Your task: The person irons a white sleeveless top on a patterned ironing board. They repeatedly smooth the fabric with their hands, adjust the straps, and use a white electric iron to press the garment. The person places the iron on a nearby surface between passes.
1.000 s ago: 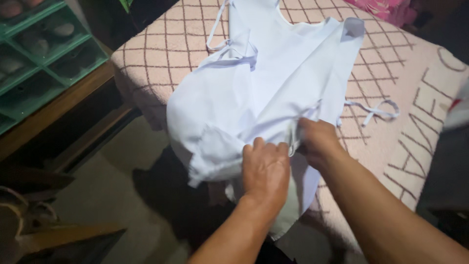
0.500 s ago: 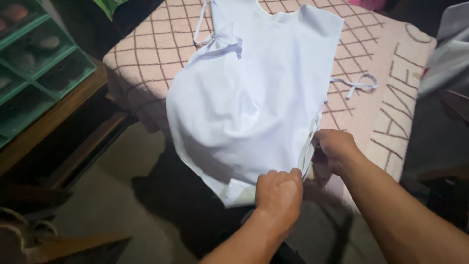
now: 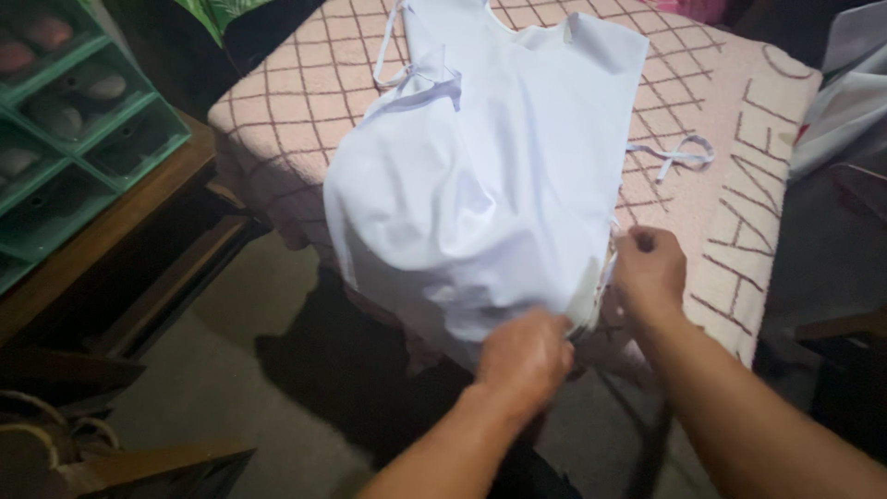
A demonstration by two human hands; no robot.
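Observation:
A white garment (image 3: pixel 490 176) with thin tie straps lies spread over a pink blanket (image 3: pixel 739 185) with a brown grid pattern, its lower part hanging over the near edge. My left hand (image 3: pixel 525 356) grips the garment's lower hem from beneath. My right hand (image 3: pixel 649 268) pinches the hem's right corner at the blanket's edge. One tie strap (image 3: pixel 679 152) trails loose on the blanket to the right.
Green shelving (image 3: pixel 65 111) with shoes stands at the left beside a wooden ledge (image 3: pixel 102 231). Grey cloth (image 3: pixel 845 92) lies at the upper right. A dark floor (image 3: pixel 231 388) lies below, with a wooden object (image 3: pixel 139 462) at the lower left.
The garment was pulled open flat from a bunched state. Both hands shifted along the lower hem, and my right hand rose slightly with its corner.

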